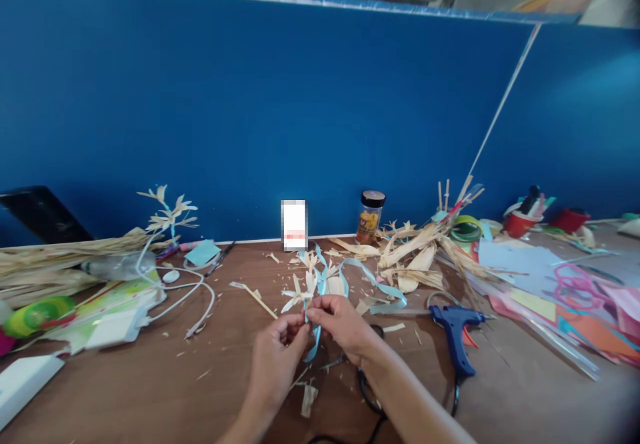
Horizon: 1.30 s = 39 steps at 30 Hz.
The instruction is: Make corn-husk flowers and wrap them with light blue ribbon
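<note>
Both my hands meet at the stem of a pale corn-husk flower [299,292], low over the table's middle. My left hand [280,351] pinches the stem from below. The fingers of my right hand [340,321] are closed at the light blue ribbon [314,344] by the stem, just above the left fingertips. More of the ribbon trails behind the flower and curls off to the right. The exact grip points are partly hidden by the fingers. A second husk blossom stands just behind the first.
A blue hot glue gun [455,337] lies right of my hands, its black cord running beneath my right arm. Dried husks [415,257] and a black-lidded jar [370,217] stand behind. Left are a white cable [207,297], a finished husk flower [173,214] and a plastic bottle [117,266].
</note>
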Each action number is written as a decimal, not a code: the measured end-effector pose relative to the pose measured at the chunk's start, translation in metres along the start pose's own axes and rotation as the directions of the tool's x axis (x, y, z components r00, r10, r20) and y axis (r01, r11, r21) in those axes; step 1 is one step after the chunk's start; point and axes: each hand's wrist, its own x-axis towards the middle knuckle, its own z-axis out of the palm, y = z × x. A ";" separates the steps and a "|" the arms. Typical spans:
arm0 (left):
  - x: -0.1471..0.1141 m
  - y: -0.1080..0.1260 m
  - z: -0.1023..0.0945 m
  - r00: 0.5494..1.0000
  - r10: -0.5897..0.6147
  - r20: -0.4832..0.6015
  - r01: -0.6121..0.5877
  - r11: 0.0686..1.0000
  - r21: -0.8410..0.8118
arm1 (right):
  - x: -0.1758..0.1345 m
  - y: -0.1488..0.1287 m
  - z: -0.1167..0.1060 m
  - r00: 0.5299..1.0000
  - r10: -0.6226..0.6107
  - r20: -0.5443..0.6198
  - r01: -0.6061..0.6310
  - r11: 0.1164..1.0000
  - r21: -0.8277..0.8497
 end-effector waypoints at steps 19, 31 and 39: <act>0.001 -0.006 -0.002 1.000 -0.014 0.000 0.014 1.000 -0.004 | 0.001 0.002 0.004 0.980 -0.150 -0.128 0.129 0.978 -0.163; 0.008 0.019 -0.002 0.998 -0.046 0.035 0.048 0.997 -0.063 | 0.004 -0.012 0.001 0.960 -0.252 -0.127 0.197 0.922 -0.334; 0.053 0.042 -0.010 0.987 0.047 0.150 -0.031 0.994 -0.106 | 0.034 -0.038 0.001 0.916 -0.374 -0.146 0.286 0.863 -0.417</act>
